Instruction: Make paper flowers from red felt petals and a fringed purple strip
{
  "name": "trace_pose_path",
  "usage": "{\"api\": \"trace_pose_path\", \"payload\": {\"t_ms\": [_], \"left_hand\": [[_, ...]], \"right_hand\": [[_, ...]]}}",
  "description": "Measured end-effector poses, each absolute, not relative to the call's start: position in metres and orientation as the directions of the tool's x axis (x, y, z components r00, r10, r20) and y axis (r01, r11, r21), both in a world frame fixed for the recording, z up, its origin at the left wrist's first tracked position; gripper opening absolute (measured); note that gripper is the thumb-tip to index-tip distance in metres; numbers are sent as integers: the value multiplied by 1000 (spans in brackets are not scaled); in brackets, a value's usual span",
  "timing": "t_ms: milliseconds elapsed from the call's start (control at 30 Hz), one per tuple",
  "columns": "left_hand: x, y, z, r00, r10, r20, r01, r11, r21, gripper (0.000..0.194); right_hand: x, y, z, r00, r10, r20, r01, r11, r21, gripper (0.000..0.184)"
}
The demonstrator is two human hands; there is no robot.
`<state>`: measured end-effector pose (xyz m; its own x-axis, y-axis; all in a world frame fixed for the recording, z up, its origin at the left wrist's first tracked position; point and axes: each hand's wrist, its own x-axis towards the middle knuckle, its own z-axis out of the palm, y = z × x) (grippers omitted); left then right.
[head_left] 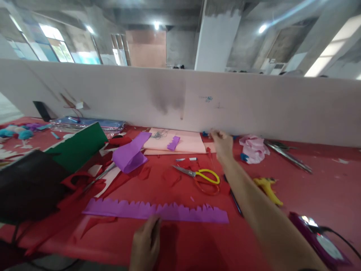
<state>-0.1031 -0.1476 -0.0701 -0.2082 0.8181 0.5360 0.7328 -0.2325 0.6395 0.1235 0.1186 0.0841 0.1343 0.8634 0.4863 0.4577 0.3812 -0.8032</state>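
Observation:
A long purple strip (194,214) with a scalloped upper edge lies flat across the front of the table. My left hand (145,242) is closed at the strip's lower edge, with thumb and forefinger together on it. Stretched toward the back is my right hand (222,145), its fingers curled close to small dark blue pieces (205,134). What those fingers hold, if anything, is too blurred to make out. Scissors (207,176) with yellow and orange handles lie between the hands. A folded purple piece (128,156) and a short scalloped purple piece (174,143) lie farther back.
Pale pink sheets (191,141) lie against the white partition (118,90). On the right are crumpled pink material (254,148), a yellow glue gun (267,188) and a purple device (318,241) with a cable. A green sheet (81,148) and red scraps (97,226) occupy the left.

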Motion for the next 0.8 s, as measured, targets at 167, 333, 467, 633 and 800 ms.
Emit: {"api": "trace_pose_path", "payload": {"t_ms": [167,333,467,633,800], "left_hand": [[-98,-143,-49,-236,824,515,712,-214,669,18],[-63,-132,-36,111,882,457,732,-384,563,25],[-24,-129,-32,382,861,336,765,-499,407,40],[1,-108,-25,305,907,289,793,-410,451,25],[11,-82,-25,119,968,219,889,-202,411,9]], "right_hand": [[161,7,91,58,913,403,398,349,-849,32],[185,-104,19,-41,996,82,611,90,-786,27],[195,-138,-21,18,1000,-1,637,-12,-771,28],[201,-131,-23,76,996,36,740,-32,-672,25],[194,-110,-18,136,991,-14,921,-132,-367,15]]}}
